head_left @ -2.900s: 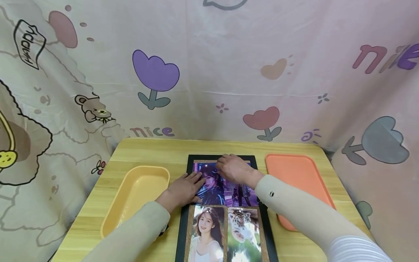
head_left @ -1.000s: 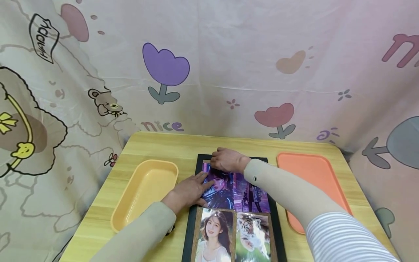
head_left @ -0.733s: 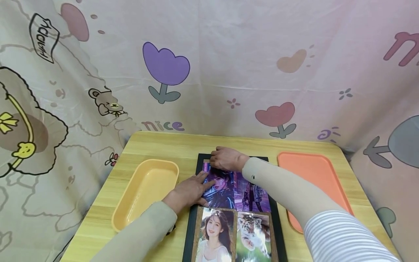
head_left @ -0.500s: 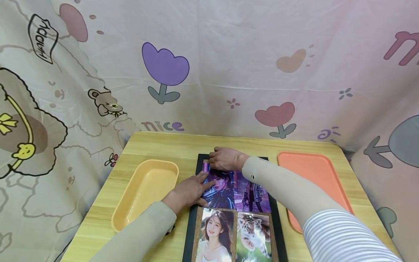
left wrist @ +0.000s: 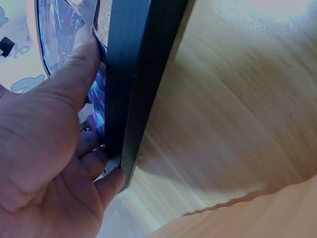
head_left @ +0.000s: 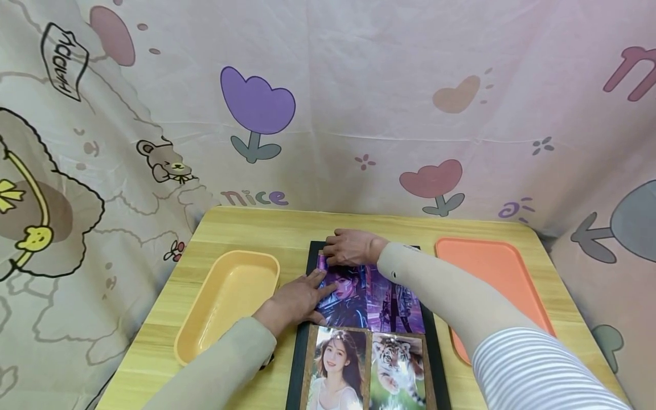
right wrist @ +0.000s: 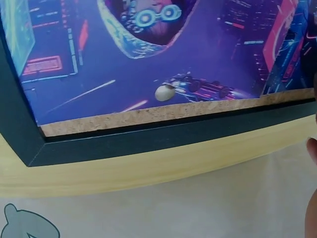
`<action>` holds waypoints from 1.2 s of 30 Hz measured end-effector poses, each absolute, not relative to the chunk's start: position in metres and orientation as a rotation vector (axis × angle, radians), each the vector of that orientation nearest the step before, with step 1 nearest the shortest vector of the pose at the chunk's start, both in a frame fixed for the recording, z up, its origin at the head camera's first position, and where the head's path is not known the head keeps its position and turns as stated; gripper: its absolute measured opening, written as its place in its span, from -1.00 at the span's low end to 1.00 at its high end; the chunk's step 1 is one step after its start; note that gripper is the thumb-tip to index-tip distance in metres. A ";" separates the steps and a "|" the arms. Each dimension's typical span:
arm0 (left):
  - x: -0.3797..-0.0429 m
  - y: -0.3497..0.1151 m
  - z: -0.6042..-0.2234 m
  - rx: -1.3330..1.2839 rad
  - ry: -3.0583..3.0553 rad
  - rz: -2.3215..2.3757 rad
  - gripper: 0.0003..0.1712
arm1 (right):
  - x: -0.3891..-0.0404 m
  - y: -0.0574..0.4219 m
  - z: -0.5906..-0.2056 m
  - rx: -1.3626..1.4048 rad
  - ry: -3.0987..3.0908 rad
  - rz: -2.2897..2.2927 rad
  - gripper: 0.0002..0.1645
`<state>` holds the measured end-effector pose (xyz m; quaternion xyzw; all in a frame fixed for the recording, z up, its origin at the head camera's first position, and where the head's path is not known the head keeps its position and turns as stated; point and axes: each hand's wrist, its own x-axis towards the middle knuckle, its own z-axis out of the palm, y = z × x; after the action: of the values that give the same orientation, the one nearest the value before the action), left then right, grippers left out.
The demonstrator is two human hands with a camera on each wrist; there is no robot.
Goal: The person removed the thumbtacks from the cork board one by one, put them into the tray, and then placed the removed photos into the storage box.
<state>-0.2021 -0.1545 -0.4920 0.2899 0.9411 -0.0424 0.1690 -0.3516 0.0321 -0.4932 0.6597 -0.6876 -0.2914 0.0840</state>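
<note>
A black-framed cork board (head_left: 369, 329) lies on the table with several photos on it. My left hand (head_left: 297, 299) rests spread on the left edge of the upper-left purple photo (head_left: 340, 307); in the left wrist view its thumb (left wrist: 81, 62) lies on the photo and its fingers are at the frame (left wrist: 129, 74). At the top of that photo, the fingers of my right hand (head_left: 353, 247) are bent down, their tips hidden; I cannot tell what they hold. A pale round tack head (right wrist: 165, 92) sits near the top edge of the upper-right purple photo (right wrist: 208, 49).
Below are a portrait photo (head_left: 335, 370) and a tiger photo (head_left: 397, 370). A yellow tray (head_left: 181, 336) stands left of the board, an orange tray (head_left: 482, 262) to its right. A patterned cloth (head_left: 328, 85) hangs behind the table (head_left: 148, 319).
Since the earliest frame, my right hand has moved left along the board's top, from near the seam to above the upper-left photo. My left hand stays on that photo. The head view has shifted.
</note>
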 end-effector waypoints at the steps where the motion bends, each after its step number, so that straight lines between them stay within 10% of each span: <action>1: -0.202 -0.155 -0.492 0.827 2.678 -0.121 0.01 | -0.352 0.032 -0.493 1.969 -2.070 -0.870 -0.64; 36: -0.202 -0.155 -0.491 0.821 2.677 -0.114 0.01 | -0.347 0.032 -0.491 1.860 -2.114 -0.849 -0.64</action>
<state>-0.2016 -0.1551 -0.4911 0.2887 0.9415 -0.0402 0.1690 -0.3473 0.0321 -0.4914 0.6294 -0.7151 -0.2872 0.1002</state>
